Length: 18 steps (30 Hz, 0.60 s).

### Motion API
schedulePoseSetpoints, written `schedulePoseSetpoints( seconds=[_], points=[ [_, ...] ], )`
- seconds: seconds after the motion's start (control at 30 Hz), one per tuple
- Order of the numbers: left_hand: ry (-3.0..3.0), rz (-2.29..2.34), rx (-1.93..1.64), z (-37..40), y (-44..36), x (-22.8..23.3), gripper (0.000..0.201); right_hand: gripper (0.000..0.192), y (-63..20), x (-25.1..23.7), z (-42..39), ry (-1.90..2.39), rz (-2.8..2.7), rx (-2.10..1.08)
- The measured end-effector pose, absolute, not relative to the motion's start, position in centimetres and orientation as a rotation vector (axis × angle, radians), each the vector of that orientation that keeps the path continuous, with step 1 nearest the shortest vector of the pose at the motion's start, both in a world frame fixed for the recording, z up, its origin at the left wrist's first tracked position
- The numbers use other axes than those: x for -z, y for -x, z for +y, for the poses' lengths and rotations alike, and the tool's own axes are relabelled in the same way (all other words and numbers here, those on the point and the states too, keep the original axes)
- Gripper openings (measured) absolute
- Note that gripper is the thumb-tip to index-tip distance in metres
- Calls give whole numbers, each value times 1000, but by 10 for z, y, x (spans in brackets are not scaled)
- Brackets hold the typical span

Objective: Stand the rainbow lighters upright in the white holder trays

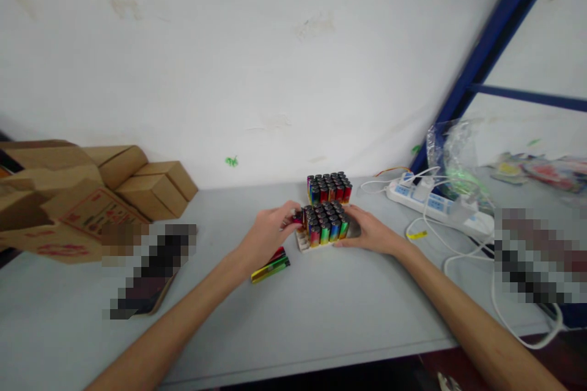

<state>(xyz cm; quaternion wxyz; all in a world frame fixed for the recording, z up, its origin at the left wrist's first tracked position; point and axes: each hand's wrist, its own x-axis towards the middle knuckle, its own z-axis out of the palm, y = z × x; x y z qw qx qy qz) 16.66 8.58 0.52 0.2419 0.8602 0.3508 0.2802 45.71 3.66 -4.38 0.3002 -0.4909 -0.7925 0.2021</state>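
While both bare hands cradle a white plastic tray of upright multicoloured lighters (324,224) mid-table, the left hand (268,235) pinches one lighter at its left edge and the right hand (369,232) braces the opposite side; steadying the tray seems wise.

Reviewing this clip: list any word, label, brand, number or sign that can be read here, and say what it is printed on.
None can be read.
Cardboard boxes: red printed label and marks, too blurred to read.
Power strip: blue markings, too small.
Lighters in the tray between the left hand and right hand: coloured bodies, no legible text.
Loose lighters on the table: no legible text.
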Motion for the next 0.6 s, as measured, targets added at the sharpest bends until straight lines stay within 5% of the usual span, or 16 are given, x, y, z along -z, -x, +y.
schedulePoseSetpoints(
  seconds=[0.4,0.6],
  points=[
    [-2235,1033,-780,79,-174,9,14,78,-458,45,36,1360,-2109,-491],
    [-2518,1362,-942,52,-120,5,27,81,-459,48,36,1385,-2095,-494]
  ],
)
